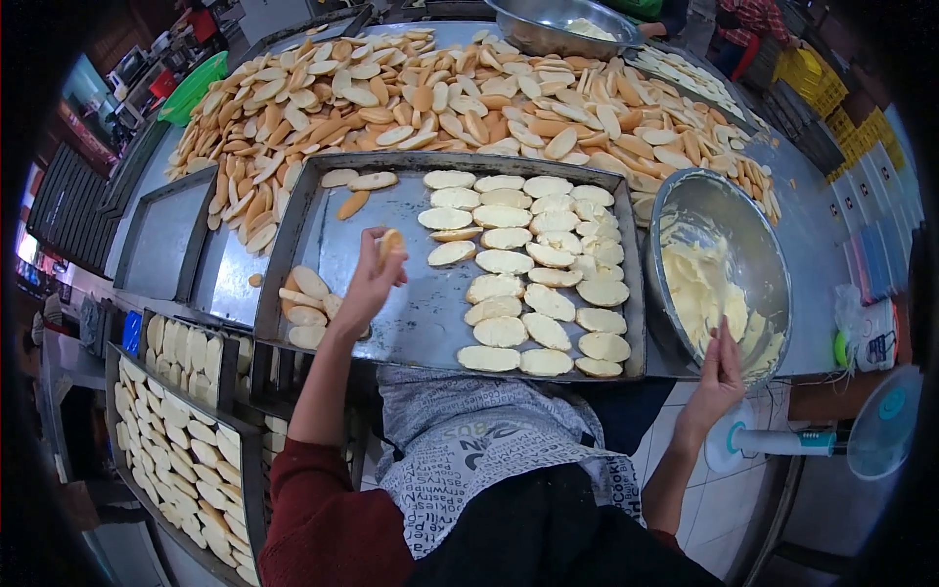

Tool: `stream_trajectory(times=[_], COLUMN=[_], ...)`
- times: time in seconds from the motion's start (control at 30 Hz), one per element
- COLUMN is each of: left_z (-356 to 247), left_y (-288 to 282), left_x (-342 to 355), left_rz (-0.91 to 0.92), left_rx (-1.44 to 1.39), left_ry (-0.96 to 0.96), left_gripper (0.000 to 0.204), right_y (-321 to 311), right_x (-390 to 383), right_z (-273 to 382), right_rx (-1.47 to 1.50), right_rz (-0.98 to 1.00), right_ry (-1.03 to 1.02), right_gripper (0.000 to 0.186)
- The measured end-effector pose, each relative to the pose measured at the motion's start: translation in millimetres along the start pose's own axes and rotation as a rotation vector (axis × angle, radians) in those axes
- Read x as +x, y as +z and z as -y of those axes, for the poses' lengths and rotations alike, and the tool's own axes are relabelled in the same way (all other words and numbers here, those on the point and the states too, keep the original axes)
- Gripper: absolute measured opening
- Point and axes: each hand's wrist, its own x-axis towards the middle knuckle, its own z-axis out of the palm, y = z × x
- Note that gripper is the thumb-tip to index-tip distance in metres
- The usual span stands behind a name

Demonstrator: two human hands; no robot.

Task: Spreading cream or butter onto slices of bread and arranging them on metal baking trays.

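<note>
My left hand [370, 279] is raised over the left part of a metal baking tray [396, 323], pinching an oval bread slice [391, 241]. Cream-coated slices [504, 261] lie in columns on the tray's right half. Beneath and beside my left hand are plain slices [311, 284] in a loose pile, and a few more lie at the tray's far left corner. My right hand [721, 377] grips a spreading tool at the near side of a steel bowl [775, 235]. Pale yellow cream [702, 284] fills much of the bowl and hides the tool's far end.
A large heap of bread slices [469, 98] covers the table behind the tray. Another steel bowl [558, 29] stands at the back. Filled trays [181, 450] are stacked at lower left; a small fan [782, 440] is at right. People stand in the background.
</note>
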Motion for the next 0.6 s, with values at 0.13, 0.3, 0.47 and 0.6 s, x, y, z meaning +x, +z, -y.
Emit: stream_trajectory(times=[0.13, 0.3, 0.47, 0.6], left_z=[-16.5, -46.8, -61.0, -80.2], left_y=[43.7, 85.6, 96.0, 101.3], left_x=[-10.7, -23.7, -30.7, -35.6], left_rz=[0.087, 0.124, 0.132, 0.312], left_rx=[-0.154, -0.437, -0.407, -0.866], left_ry=[0.059, 0.09, 0.047, -0.125], left_gripper=[0.031, 0.026, 0.034, 0.036], right_y=[19.9, 47.5, 57.0, 64.7], right_x=[-16.4, -38.5, -47.4, -51.1], right_z=[11.2, 24.3, 37.1, 36.6], right_rx=[0.198, 0.468, 0.6, 0.557], right_rz=[0.168, 0.469, 0.619, 0.633], right_ry=[0.225, 0.42, 0.506, 0.403], right_gripper=[0.029, 0.032, 0.032, 0.032])
